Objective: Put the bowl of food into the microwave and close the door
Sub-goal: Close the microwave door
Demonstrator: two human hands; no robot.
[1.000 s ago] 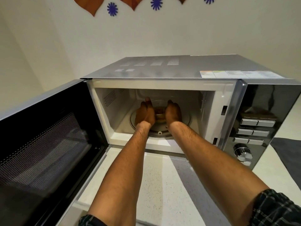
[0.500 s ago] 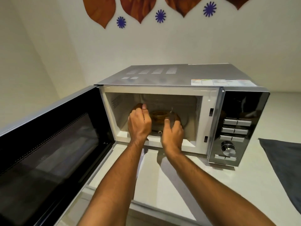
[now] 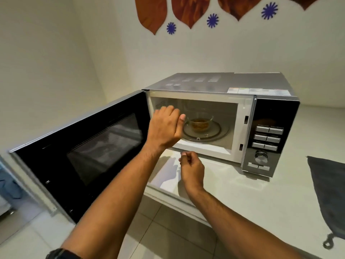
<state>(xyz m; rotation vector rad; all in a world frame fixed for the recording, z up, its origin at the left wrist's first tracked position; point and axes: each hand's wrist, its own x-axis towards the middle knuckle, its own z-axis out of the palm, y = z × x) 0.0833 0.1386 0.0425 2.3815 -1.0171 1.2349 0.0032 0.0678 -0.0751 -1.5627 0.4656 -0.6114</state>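
A clear glass bowl of brownish food (image 3: 200, 124) stands in the middle of the glass turntable (image 3: 214, 134) inside the silver microwave (image 3: 224, 85). The black microwave door (image 3: 82, 146) hangs wide open to the left. My left hand (image 3: 165, 128) hovers at the left side of the cavity opening, fingers loosely spread, holding nothing. My right hand (image 3: 192, 169) is lower, in front of the microwave's bottom edge above the counter, fingers curled in and empty. Neither hand touches the bowl.
The control panel (image 3: 267, 135) with buttons and a dial fills the microwave's right side. A dark grey cloth (image 3: 328, 195) lies on the white counter (image 3: 252, 195) at the right. Walls stand close behind and to the left.
Both hands have let go of the bowl and drawn back out of the cavity. The bowl now stands alone on the turntable. My head has pulled back and risen.
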